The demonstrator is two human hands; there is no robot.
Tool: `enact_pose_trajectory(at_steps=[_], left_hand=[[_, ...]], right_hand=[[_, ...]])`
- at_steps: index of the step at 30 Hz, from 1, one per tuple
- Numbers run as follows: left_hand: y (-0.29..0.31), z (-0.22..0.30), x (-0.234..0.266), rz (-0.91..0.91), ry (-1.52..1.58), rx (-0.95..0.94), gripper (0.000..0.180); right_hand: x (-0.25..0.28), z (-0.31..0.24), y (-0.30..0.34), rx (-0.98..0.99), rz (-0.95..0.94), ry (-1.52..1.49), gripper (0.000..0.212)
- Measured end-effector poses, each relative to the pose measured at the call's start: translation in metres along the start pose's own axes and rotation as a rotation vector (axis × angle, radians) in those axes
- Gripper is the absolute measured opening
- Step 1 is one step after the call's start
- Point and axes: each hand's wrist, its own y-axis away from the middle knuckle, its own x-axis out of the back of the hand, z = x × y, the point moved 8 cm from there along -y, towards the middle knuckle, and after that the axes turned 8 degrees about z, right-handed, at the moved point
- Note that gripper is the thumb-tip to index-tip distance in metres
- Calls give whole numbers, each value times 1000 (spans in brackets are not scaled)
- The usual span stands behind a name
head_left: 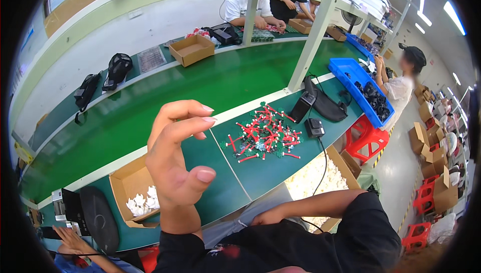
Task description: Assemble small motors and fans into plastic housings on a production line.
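My left hand (175,160) is raised above the near side of the green work table (218,205). Its fingers curve apart from the thumb, and nothing is between them. My right hand (268,216) rests low against my body by the table's near edge, its fingers mostly hidden. A heap of small red stick-like pieces with green ends (268,132) lies on the table to the right of my left hand, apart from it. Behind my left wrist stands an open cardboard box (123,183) holding several small white pieces (143,203).
A green conveyor belt (235,80) runs beyond a pale rail. Right of the heap are a small black camera-like device (314,128) with a cable and a black case (325,105). A blue tray (345,80) sits on a red stool (368,140). Co-workers (403,82) are around.
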Motion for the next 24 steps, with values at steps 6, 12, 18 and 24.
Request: enact_pose_trajectory(at_steps=[6,12,18,24], left_hand=[[0,-2,-2,0,-11,11,64],[2,-6,1,6,-12,6,66],[-1,-4,-4,21,-21,16,69],[5,-11,-9,35,-45,49,72]], right_hand=[[-27,-9,-50,235,13,-97,45],[-24,29,-21,213,100,-105,46],[5,-11,38,-126,116,-119,41],[-35,-26,-49,572,52,243,44]])
